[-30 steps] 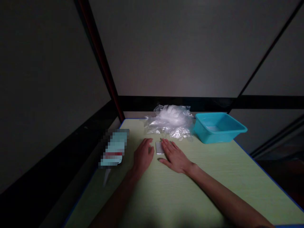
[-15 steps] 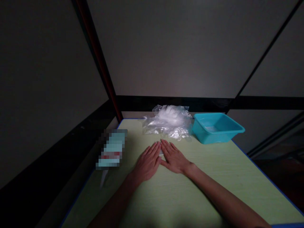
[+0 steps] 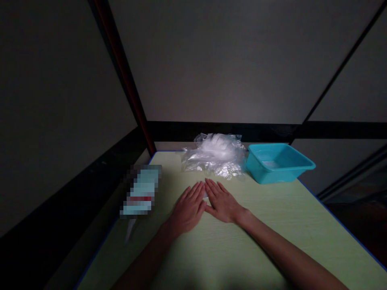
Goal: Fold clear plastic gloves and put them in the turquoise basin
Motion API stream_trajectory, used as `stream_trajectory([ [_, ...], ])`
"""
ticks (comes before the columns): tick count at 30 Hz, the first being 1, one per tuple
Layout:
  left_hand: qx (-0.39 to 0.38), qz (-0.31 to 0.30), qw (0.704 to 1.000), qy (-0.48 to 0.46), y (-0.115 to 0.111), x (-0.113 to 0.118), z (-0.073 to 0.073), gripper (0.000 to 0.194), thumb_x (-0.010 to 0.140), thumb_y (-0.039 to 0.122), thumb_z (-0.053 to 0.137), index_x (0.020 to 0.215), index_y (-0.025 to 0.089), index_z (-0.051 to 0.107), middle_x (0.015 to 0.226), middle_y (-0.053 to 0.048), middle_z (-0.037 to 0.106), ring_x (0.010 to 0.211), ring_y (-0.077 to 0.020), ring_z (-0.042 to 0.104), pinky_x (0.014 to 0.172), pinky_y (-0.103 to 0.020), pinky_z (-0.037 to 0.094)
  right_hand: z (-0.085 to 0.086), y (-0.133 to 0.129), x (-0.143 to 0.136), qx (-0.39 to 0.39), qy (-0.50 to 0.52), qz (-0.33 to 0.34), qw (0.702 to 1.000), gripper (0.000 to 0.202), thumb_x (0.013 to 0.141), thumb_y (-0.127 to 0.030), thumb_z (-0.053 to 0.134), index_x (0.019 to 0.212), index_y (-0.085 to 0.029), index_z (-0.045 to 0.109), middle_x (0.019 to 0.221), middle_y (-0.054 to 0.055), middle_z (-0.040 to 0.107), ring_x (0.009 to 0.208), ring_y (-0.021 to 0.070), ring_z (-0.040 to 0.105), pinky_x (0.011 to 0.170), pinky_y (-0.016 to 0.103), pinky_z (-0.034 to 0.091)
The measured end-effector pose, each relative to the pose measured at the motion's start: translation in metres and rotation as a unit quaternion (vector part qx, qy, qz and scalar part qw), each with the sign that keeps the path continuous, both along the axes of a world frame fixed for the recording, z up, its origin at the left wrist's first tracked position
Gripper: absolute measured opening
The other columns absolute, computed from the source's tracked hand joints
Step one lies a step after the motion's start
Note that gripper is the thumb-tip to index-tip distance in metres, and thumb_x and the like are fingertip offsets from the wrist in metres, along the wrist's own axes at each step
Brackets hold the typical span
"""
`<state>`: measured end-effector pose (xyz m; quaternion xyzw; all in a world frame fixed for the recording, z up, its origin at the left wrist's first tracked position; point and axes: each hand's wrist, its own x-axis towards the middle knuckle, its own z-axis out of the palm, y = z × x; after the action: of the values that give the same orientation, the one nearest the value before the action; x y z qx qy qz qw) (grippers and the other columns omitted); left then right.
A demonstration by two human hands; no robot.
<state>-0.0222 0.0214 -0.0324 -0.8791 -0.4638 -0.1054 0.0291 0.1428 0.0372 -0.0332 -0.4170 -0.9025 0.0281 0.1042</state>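
My left hand (image 3: pixel 188 208) lies flat, palm down, on the pale green table (image 3: pixel 272 213), its fingers stretched out. Beside it my right hand (image 3: pixel 223 202) is also spread flat, and the fingertips and thumbs of the two hands meet or nearly meet. A small white piece (image 3: pixel 206 195) shows in the gap between them; most of it is hidden under the fingers. Beyond the hands lies a heap of clear plastic bags (image 3: pixel 216 155).
A turquoise plastic basin (image 3: pixel 276 175) stands at the back right, next to the bags. On the left edge is a blurred-out light green object (image 3: pixel 143 187) with a pale strip (image 3: pixel 130 230) below it. A wall rises behind the table.
The view has shifted very slightly. Both hands stay flat in the same place, and nothing else has visibly moved.
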Motion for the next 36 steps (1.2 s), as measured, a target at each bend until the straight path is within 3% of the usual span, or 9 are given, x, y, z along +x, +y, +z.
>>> stream_trajectory([
  [21, -0.003, -0.05, 0.999, -0.009, 0.006, -0.014, 0.001, 0.048, 0.089, 0.032, 0.03, 0.133, 0.015, 0.026, 0.14, -0.009, 0.027, 0.129, -0.0176, 0.018, 0.104, -0.035, 0.018, 0.002, 0.006, 0.012, -0.009, -0.001, 0.032, 0.999, 0.07, 0.085, -0.057, 0.023, 0.135, -0.008, 0.022, 0.14, 0.016, 0.019, 0.129, 0.0219, 0.016, 0.104, 0.044, 0.016],
  [31, -0.025, -0.037, 0.999, -0.019, 0.008, -0.02, -0.003, 0.063, 0.084, 0.042, 0.038, 0.135, 0.011, 0.017, 0.141, -0.014, 0.022, 0.13, -0.0209, 0.015, 0.104, -0.036, 0.018, 0.01, 0.012, 0.028, -0.026, 0.005, 0.079, 0.997, 0.072, 0.084, -0.052, 0.034, 0.136, -0.005, 0.016, 0.14, 0.018, 0.02, 0.13, 0.0217, 0.015, 0.104, 0.044, 0.013],
  [33, -0.032, -0.034, 0.998, -0.046, 0.008, -0.02, -0.003, 0.067, 0.082, 0.04, 0.043, 0.136, 0.013, 0.013, 0.141, -0.014, 0.019, 0.13, -0.0215, 0.014, 0.104, -0.037, 0.02, 0.014, 0.013, 0.032, -0.021, 0.028, 0.091, 0.995, 0.067, 0.084, -0.05, 0.038, 0.135, -0.009, 0.023, 0.14, 0.016, 0.022, 0.129, 0.022, 0.019, 0.103, 0.045, 0.016],
  [36, -0.047, -0.031, 0.994, -0.098, 0.009, -0.021, -0.002, 0.072, 0.079, 0.032, 0.049, 0.137, 0.015, 0.01, 0.142, -0.012, 0.018, 0.13, -0.0205, 0.017, 0.103, -0.035, 0.023, 0.017, 0.014, 0.039, -0.002, 0.071, 0.121, 0.99, 0.046, 0.085, -0.044, 0.043, 0.12, -0.015, 0.046, 0.131, 0.012, 0.04, 0.122, 0.0203, 0.033, 0.101, 0.04, 0.024],
])
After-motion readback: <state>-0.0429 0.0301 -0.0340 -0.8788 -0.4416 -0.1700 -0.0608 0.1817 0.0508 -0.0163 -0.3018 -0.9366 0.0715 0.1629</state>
